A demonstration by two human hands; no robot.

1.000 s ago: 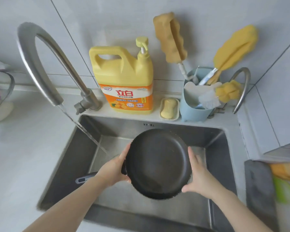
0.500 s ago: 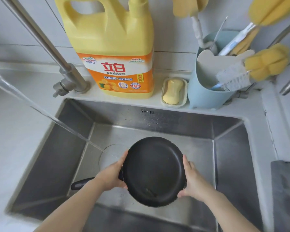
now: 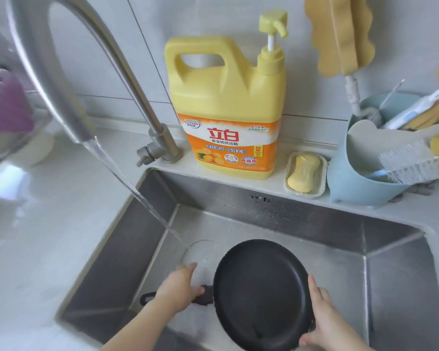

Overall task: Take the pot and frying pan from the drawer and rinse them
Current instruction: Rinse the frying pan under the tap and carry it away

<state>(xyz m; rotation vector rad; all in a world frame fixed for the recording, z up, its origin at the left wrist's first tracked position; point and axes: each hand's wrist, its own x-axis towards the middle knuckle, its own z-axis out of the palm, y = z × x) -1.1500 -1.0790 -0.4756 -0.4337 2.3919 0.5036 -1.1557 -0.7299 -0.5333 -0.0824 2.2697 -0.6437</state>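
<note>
A black frying pan (image 3: 261,292) is held tilted over the steel sink (image 3: 314,219), its inside facing me. My left hand (image 3: 179,290) grips the pan's dark handle, which sticks out to the left. My right hand (image 3: 322,317) holds the pan's right rim, thumb over the edge. Water runs from the curved steel faucet (image 3: 69,79) in a slanted stream (image 3: 137,191) and lands on the sink floor just left of the pan, without hitting it. No pot is in view.
On the ledge behind the sink stand a yellow detergent jug (image 3: 226,107), a soap dish with yellow soap (image 3: 305,172) and a blue caddy (image 3: 360,173) full of brushes and sponges. A white counter (image 3: 36,224) lies to the left.
My left hand slid from the pan's left rim onto its handle. The pan sank lower and to the right in the sink. The camera moved closer and shifted left.
</note>
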